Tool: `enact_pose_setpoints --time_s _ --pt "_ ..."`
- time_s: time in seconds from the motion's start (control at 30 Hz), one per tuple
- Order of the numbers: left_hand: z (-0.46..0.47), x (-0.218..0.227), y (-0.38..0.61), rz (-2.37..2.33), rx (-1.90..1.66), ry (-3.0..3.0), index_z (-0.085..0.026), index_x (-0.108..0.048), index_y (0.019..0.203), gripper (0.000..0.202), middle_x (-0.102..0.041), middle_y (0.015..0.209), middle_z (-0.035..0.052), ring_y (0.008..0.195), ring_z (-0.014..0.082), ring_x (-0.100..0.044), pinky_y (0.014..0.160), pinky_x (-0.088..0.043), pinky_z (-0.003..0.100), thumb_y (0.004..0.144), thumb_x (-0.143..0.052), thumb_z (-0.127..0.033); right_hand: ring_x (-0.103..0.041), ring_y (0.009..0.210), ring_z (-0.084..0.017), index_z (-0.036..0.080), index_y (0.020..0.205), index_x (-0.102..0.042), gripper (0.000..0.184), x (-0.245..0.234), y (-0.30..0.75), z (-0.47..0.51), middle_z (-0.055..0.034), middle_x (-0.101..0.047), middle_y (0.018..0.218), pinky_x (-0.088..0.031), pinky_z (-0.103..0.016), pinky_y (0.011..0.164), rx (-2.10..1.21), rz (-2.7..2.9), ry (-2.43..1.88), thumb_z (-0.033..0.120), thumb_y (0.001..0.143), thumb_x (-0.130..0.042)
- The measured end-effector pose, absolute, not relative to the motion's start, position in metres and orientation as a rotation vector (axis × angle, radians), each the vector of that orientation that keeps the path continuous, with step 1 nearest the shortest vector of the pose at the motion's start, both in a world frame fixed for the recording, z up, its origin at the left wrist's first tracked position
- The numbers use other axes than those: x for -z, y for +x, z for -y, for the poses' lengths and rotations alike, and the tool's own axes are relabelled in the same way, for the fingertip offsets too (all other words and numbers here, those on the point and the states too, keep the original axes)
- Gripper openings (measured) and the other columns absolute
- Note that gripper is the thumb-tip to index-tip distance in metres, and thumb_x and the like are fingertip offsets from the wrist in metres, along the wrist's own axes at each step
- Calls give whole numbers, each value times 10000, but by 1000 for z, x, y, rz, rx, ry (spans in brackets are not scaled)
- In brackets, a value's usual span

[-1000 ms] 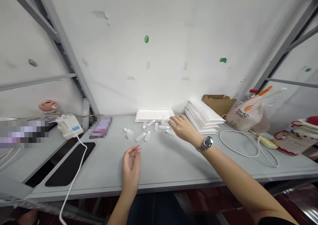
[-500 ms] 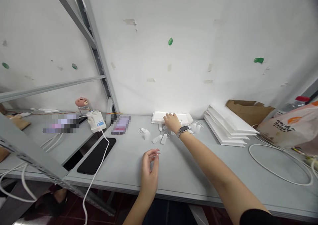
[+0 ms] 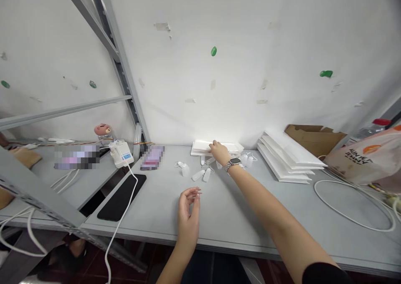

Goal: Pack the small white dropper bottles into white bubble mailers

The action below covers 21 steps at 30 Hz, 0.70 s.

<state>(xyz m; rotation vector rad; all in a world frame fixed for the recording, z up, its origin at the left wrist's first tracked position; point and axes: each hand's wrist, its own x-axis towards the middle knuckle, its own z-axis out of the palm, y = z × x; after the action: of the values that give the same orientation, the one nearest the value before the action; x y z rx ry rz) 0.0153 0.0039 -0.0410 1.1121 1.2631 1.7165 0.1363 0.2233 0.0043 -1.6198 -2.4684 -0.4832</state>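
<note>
My right hand (image 3: 219,153) reaches across the grey table (image 3: 238,217) to the front edge of a flat white foam pad (image 3: 216,147), its fingers among small white plastic tags with thin loops. One tag (image 3: 185,170) lies left of the hand, and two more (image 3: 202,175) lie just in front of it. Another white tag (image 3: 246,160) lies to the right of my wrist. My fingertips are partly hidden, so I cannot tell whether they hold anything. My left hand (image 3: 189,209) hangs above the table's front, fingers loosely curled around nothing.
A stack of white foam sheets (image 3: 286,161) and brown cardboard (image 3: 315,138) stand to the right, beside a printed plastic bag (image 3: 363,156). A white cable (image 3: 354,206) lies coiled at right. On the left are a blurred phone (image 3: 152,158), a black mat (image 3: 121,196) and a white device (image 3: 121,153).
The view has swung left, shifting the table contents rightward in the picture. My right hand has moved from the pad's right end to its front middle. My left hand has stayed low.
</note>
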Motion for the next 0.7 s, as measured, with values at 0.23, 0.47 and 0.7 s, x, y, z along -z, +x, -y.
enact_pose_setpoints --time_s 0.23,0.47,0.7 --pt "-5 43 15 -1250 -1716 1083 -190 -534 971 260 -601 1054 91 979 200 -576 878 -435 371 815 -555 -397 -604 886 -187 136 1030 -610 310 -15 139 -236 -136 -528 1049 -456 -259 727 338 2436 -1723 356 918 -423" --pt "-5 42 15 -1240 -1707 1093 -192 -525 977 262 -593 1050 87 969 196 -573 873 -432 367 822 -547 -402 -590 922 -200 158 1055 -610 344 -22 140 -237 -132 -519 1066 -463 -264 700 348 2430 -1721 384 927 -385" --pt "-4 42 14 -1243 -1690 1097 -193 -526 973 256 -595 1047 87 975 197 -571 881 -426 373 823 -546 -401 -594 916 -207 147 1069 -561 333 -22 138 -232 -146 -527 1067 -465 -277 686 459 2462 -1638 298 958 -285"
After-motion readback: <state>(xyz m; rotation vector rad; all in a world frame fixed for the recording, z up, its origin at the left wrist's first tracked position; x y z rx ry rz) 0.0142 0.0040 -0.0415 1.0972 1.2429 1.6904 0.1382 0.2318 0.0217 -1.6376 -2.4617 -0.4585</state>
